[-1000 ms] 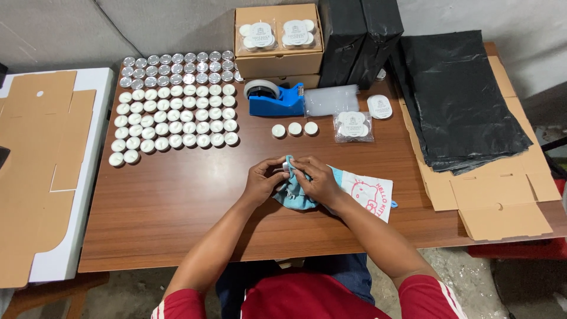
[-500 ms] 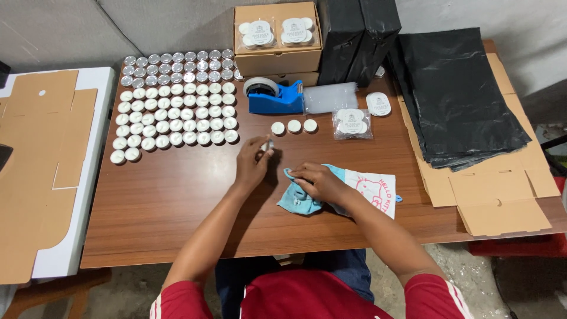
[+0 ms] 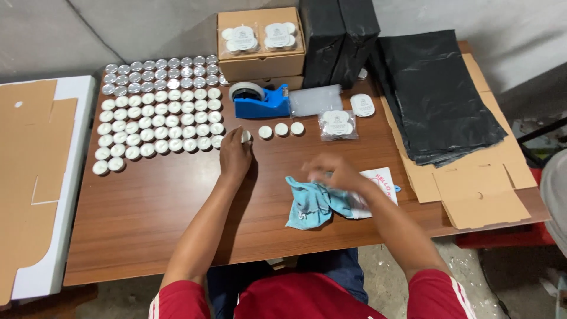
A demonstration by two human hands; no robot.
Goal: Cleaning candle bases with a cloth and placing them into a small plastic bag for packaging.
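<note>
From my remote seat I saw the left hand (image 3: 235, 155) stretched far across the counter (image 3: 171, 201), its fingertips pinched on a white tealight candle (image 3: 245, 136). That candle sat at the left end of a short row of three loose tealights (image 3: 281, 129), just right of the big grid of tealights (image 3: 159, 115) that filled the far left of the counter. The right hand (image 3: 333, 172) was motion-blurred above a crumpled blue cloth (image 3: 312, 204) near the front edge; I could not tell whether it gripped the cloth or hung loose over it. A white printed cloth (image 3: 378, 184) lay half under that hand, to the right of the blue one.

Farther back stood a blue tape dispenser (image 3: 260, 101), with a cardboard box (image 3: 261, 56) behind it carrying two clear packs of tealights (image 3: 258, 36). Right of the dispenser lay a stack of clear bags (image 3: 315, 99), one filled clear pack (image 3: 336, 124) and a round white lid (image 3: 362, 105). Black plastic bags (image 3: 437, 94) were piled at the far right over flat cardboard (image 3: 478, 195). More flat cardboard (image 3: 29, 171) lay on a white surface to the left.
</note>
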